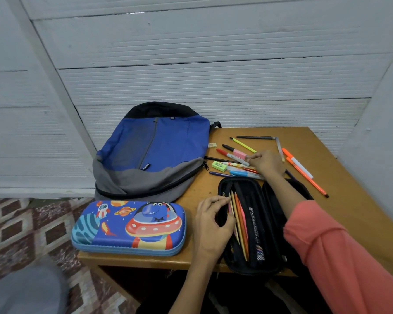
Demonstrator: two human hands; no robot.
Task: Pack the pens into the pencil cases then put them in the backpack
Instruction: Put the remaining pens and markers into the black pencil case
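The open black pencil case [254,269], lower right, is gripped at its left rim by the left hand [212,227], fingers curled. Above it, a red-capped marker [229,155] among the loose pens [242,145] is pinched by the right hand [265,163].

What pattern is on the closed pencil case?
The closed pencil case is blue with a cartoon monster, planets and a rocket; head view.

We observe the left hand [211,225] pinching the rim of the black pencil case [247,271], the right hand [265,163] pinching a red-capped marker [227,154]
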